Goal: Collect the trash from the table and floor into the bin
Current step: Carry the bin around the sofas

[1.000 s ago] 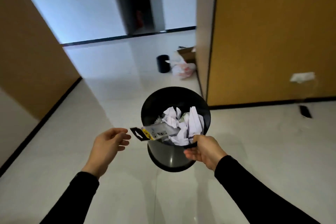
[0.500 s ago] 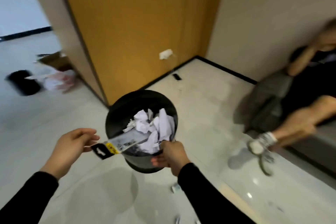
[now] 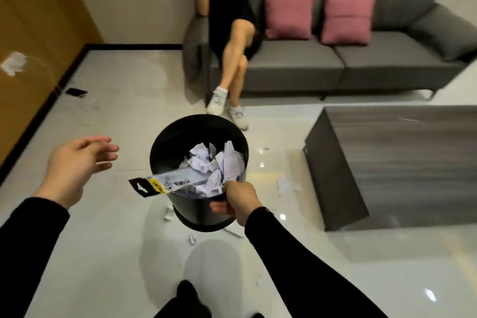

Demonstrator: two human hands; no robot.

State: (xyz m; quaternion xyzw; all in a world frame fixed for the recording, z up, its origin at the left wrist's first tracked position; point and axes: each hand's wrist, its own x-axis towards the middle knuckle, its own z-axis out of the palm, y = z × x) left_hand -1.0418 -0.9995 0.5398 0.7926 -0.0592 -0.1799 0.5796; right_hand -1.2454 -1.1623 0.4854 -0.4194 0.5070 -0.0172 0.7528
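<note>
A black round bin [image 3: 180, 134] hangs above the floor, gripped at its near rim by my right hand [image 3: 238, 201]. Crumpled white paper [image 3: 206, 160] fills it, and a clear plastic package with a black and yellow header [image 3: 160, 184] sticks out over its left rim. My left hand [image 3: 74, 165] floats to the left of the bin with its fingers loosely spread, holding nothing. Small white paper scraps [image 3: 282, 184] lie on the pale floor to the right of the bin, and more scraps [image 3: 192, 239] lie below it.
A low grey table [image 3: 402, 162] stands at the right. Behind it is a grey sofa [image 3: 296, 62] with two pink cushions, and a person [image 3: 227, 33] sits at its left end, feet near the bin. A brown wall panel is at the left, a dark phone [image 3: 76, 91] at its foot.
The view has swung right from the hallway to the sofa and table. The bin stays in my right hand's grip, and my left hand has drawn away from the package.
</note>
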